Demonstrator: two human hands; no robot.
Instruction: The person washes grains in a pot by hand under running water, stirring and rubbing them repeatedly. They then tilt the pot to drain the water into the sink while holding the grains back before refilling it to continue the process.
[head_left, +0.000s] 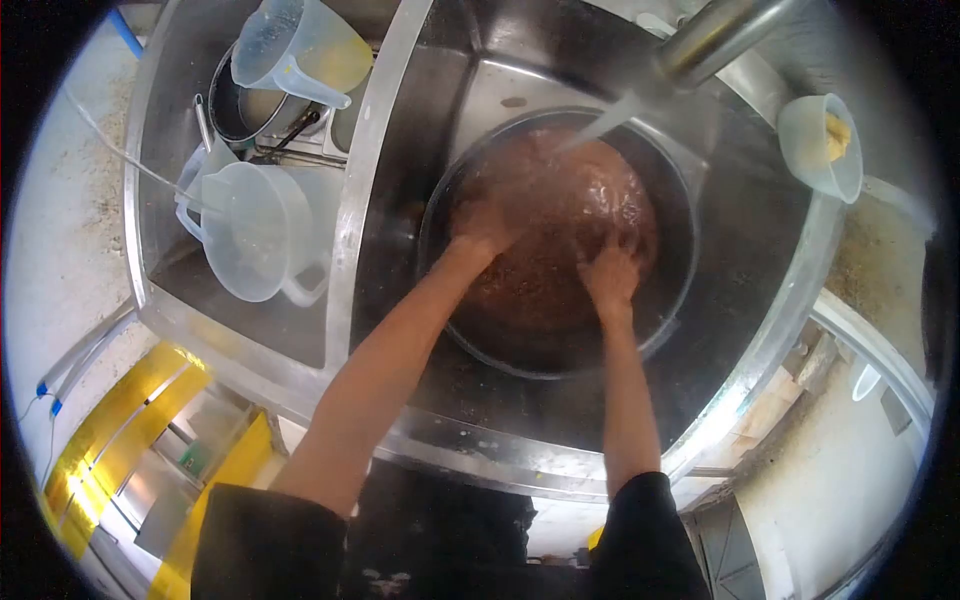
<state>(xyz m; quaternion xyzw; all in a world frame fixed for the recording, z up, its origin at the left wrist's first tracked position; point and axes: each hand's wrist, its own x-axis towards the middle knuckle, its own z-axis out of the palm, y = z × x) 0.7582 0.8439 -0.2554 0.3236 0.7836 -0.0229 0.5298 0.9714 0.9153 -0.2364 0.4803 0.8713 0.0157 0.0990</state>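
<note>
We have both bare hands in the large round dark basin (pixel 690 235), which sits in the right-hand compartment of the stainless steel sink (pixel 345 240) and holds reddish-brown, wet contents (pixel 540 285). Our left hand (pixel 485 235) reaches into the left part of the basin; its fingers are sunk in the murky contents, so we cannot tell how far open it is or whether it has hold of anything. Our right hand (pixel 612 275) is in the right part of the basin, partly open, thumb apart from the fingers, the fingertips blurring into the contents; we cannot tell whether anything is in its grasp. Above the basin's far right side, a cylindrical metal faucet (pixel 715 45) sends a stream of water (pixel 605 120) down into it. To the basin's left, across the divider, we have a large translucent plastic pitcher (pixel 255 235) and, farther back, another translucent pitcher with a yellowish lower part (pixel 310 50) beside a dark round pan (pixel 232 112). Beyond the basin's right side, a small translucent plastic tub (pixel 815 160) with something yellow (pixel 837 137) inside is at the sink's edge.
</note>
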